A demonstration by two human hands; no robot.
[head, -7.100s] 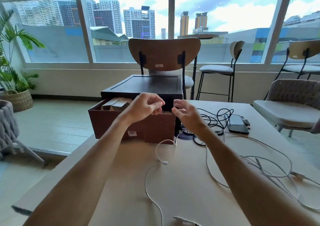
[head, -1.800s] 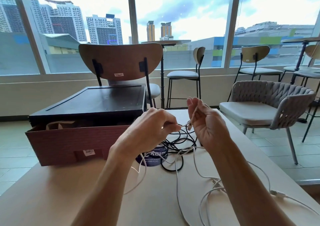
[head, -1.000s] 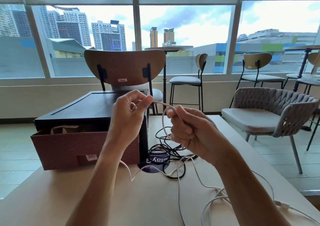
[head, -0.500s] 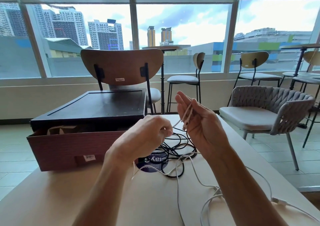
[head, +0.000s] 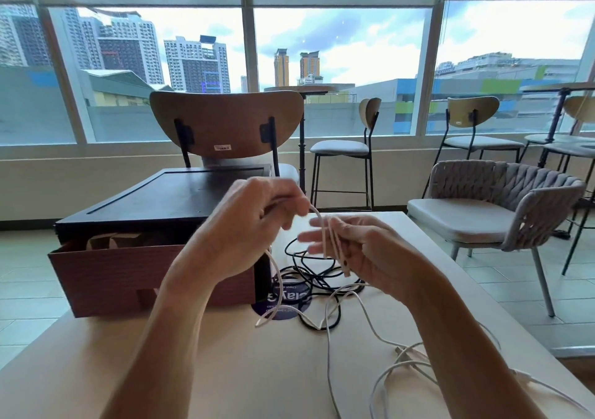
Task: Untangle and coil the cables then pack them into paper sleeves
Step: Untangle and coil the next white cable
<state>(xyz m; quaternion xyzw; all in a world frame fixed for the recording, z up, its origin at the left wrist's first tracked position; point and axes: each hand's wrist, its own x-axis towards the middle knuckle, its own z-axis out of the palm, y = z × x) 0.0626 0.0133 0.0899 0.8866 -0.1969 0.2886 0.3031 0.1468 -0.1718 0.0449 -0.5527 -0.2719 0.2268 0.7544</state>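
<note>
A white cable [head: 327,328] trails across the beige table [head: 225,364] and rises to both hands. My right hand [head: 360,254] holds several loops of it across the palm and fingers. My left hand [head: 254,222] pinches the strand just above and to the left, carrying it over toward the right hand. A tangled black cable [head: 317,277] lies on the table behind my hands. More white cable [head: 402,367] is bunched at the near right.
A brown cardboard box [head: 128,274] with paper sleeves [head: 109,240] inside sits at the left, a black tray [head: 167,199] on top. A round purple sticker [head: 283,302] lies under the cables. Chairs stand beyond the table, a grey woven one [head: 502,206] to the right.
My left hand has risen from below and carried the strand up over my right hand's fingers, adding another loop. My right hand has dropped slightly and tilted more level.
</note>
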